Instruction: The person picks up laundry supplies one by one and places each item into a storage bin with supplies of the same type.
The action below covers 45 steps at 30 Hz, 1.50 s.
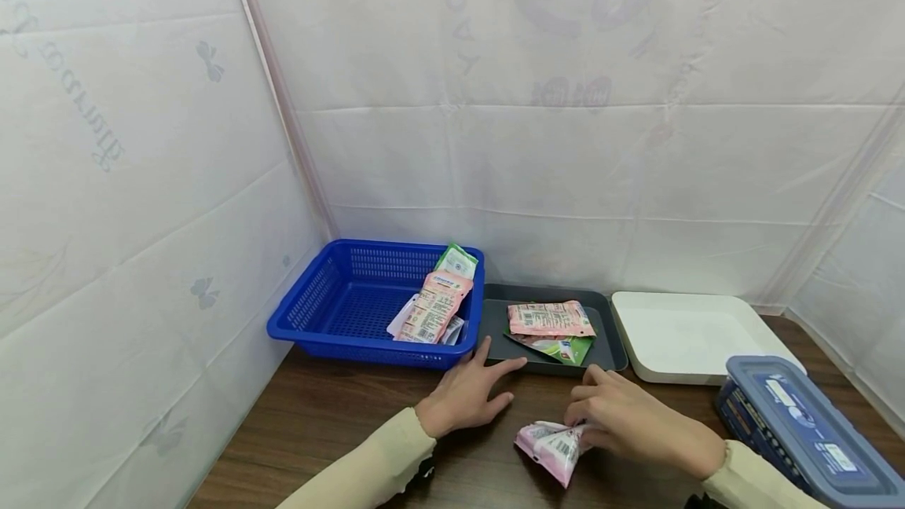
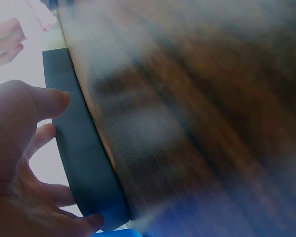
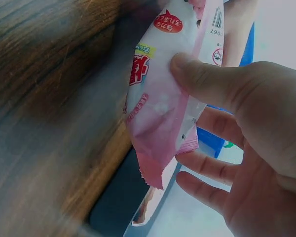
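Observation:
My right hand [image 1: 629, 419] pinches a pink and white packet [image 1: 551, 444] between thumb and fingers over the front of the table. In the right wrist view the packet [image 3: 160, 111] shows red lettering and a barcode. At the near left corner of a dark grey tray [image 1: 495, 348] is my left hand [image 1: 468, 393], its fingers spread. Seen from the left wrist, those fingers lie along the wall of the tray [image 2: 86, 148]. Inside the tray a pink packet [image 1: 551, 319] lies on top of a green one [image 1: 576, 348].
Left of the tray stands a blue basket [image 1: 311, 320] with several packets [image 1: 434, 305] along its right side. A shallow white tray [image 1: 696, 336] is on the right. Nearer, at the right edge, sits a box with a blue lid [image 1: 813, 422]. White sheeting [image 1: 566, 140] encloses the table.

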### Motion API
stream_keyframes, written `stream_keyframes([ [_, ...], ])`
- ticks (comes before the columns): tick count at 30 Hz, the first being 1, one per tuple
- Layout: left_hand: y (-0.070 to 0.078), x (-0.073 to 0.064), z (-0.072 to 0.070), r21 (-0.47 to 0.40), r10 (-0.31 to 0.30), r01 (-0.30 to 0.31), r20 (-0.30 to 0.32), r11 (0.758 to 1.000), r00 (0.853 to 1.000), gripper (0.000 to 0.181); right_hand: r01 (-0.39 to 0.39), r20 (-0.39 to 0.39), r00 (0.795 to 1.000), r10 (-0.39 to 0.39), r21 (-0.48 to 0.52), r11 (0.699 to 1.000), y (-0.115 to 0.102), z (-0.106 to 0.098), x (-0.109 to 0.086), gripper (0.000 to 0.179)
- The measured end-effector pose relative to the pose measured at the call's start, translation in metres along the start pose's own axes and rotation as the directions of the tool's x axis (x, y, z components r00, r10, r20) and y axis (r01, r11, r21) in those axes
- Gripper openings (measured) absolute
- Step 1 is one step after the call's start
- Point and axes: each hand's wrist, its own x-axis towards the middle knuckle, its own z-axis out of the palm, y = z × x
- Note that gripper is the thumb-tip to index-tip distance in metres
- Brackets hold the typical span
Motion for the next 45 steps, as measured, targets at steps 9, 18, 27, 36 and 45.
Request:
stream_keyframes([
  [9,0.000,0.001,0.001,-0.006,-0.017,0.017,0.013,1.000,1.000,0.053,0.007,-0.050,0.999,-0.010,-0.070,0.998,0.004,-0.015,-0.001,0.015],
  [18,-0.001,0.001,0.001,-0.003,-0.013,0.013,0.008,1.000,1.000,0.054,-0.013,-0.079,0.997,0.004,-0.109,0.994,0.011,-0.032,0.000,0.017],
  [27,-0.001,0.001,0.002,-0.010,-0.007,0.007,0.004,1.000,1.000,0.053,0.004,-0.118,0.993,-0.024,-0.160,0.987,0.016,-0.038,0.003,0.019],
  [36,-0.001,0.001,0.001,-0.003,0.001,-0.001,-0.003,1.000,1.000,0.054,0.038,-0.178,0.981,-0.077,-0.210,0.977,0.021,-0.042,0.007,0.019],
  [45,-0.001,0.001,0.001,-0.017,-0.001,0.001,-0.003,1.000,1.000,0.054,0.025,-0.207,0.976,-0.068,-0.203,0.979,0.026,-0.050,0.013,0.019],
])
